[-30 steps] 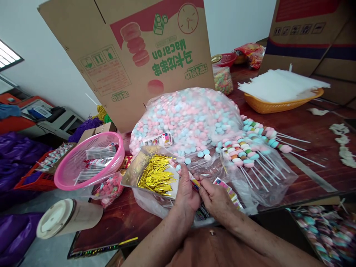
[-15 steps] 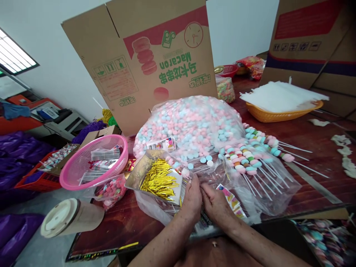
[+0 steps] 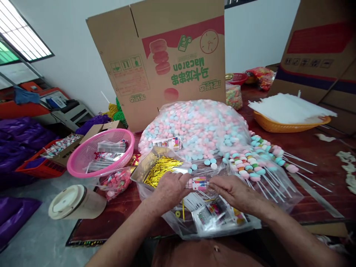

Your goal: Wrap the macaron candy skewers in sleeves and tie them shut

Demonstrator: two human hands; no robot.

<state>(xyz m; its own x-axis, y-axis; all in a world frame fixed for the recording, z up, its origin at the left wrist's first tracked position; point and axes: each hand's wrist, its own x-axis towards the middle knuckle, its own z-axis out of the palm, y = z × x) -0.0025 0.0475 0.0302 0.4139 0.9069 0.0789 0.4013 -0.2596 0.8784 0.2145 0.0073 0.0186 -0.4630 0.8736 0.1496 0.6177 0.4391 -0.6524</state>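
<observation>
My left hand [image 3: 171,188] and my right hand [image 3: 233,190] hold the two ends of a small clear packet with a colourful printed label [image 3: 199,183], stretched level between them above the table edge. Both hands are closed in a pinch on it. Just behind my left hand lies a clear bag of gold twist ties [image 3: 161,167]. Under my hands sits a pile of more printed packets [image 3: 214,215] on clear plastic. Candy skewers on white sticks [image 3: 257,163] lie to the right.
A big clear bag of pink and blue candies [image 3: 194,128] fills the middle of the dark wooden table [image 3: 314,155]. A pink basket [image 3: 101,154], a lidded paper cup [image 3: 75,203], an upside-down Macaron carton [image 3: 167,59] and an orange tray of white sheets [image 3: 290,116] stand around.
My hands rose from the packet pile and drew apart, now holding one packet stretched between them. The camera view tilted up and shifted left.
</observation>
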